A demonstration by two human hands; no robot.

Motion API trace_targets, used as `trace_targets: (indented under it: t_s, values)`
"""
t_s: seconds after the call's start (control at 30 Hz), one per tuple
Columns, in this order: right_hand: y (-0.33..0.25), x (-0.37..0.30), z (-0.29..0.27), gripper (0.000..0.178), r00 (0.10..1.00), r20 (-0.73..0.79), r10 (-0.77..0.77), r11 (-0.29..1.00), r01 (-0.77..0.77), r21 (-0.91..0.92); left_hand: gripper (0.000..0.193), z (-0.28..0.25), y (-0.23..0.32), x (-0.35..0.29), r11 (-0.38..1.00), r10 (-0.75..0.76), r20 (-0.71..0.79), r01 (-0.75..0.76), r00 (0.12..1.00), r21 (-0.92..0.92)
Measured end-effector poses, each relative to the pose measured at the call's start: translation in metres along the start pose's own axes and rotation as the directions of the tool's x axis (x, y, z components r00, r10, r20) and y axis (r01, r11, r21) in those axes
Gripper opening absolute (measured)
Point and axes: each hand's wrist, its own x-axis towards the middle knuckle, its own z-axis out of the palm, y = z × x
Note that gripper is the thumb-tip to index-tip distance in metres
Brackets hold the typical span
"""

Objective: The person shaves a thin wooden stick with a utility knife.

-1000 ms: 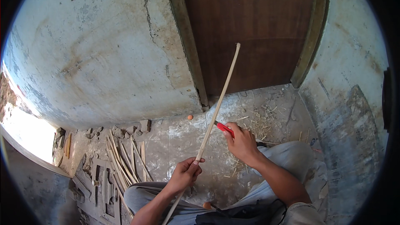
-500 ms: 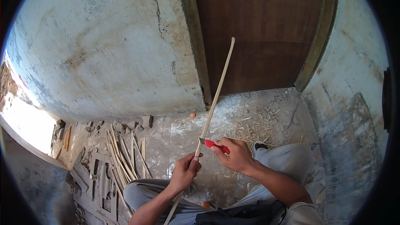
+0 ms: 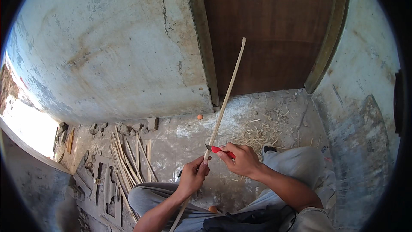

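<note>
A pile of split strips (image 3: 128,154) lies on the floor (image 3: 180,137) to the left, shavings (image 3: 262,131) are scattered ahead near the wooden door (image 3: 270,30), and a small orange ball (image 3: 199,117) sits by the wall. The long pale stick (image 3: 225,99) is thin and smooth. It runs from the lap up toward the door, tilted right. The left hand (image 3: 193,176) is clenched around it; the right hand (image 3: 242,160) grasps a red-handled knife (image 3: 219,149), its blade touching the stick.

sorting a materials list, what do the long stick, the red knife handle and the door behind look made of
Long stick: likely bamboo or pale wood, bare and matte, judging by its straw colour and thin straight form. Red knife: handle looks like plastic, smooth and bright; the blade is too small to judge. Door: dark brown wood, with faint grain.
</note>
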Motion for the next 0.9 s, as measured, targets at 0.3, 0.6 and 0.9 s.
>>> trace_targets:
  t_s: [0.3,0.6,0.9]
  values:
    - [-0.002,-0.001,0.003,0.022,0.999,-0.031,-0.029,1.0,0.029,0.0,0.026,0.003,-0.001,-0.005,0.994,0.047,-0.059,-0.041,0.997,0.102]
    - [-0.002,-0.003,0.005,0.019,0.992,-0.099,-0.08,0.985,0.064,-0.159,0.026,0.007,0.003,-0.007,0.971,0.071,-0.134,-0.037,0.988,0.238]
    - [0.004,-0.004,0.006,0.019,0.983,-0.142,-0.117,0.975,0.087,-0.203,0.027,0.008,0.007,-0.006,0.981,0.047,-0.107,-0.026,0.993,0.192]
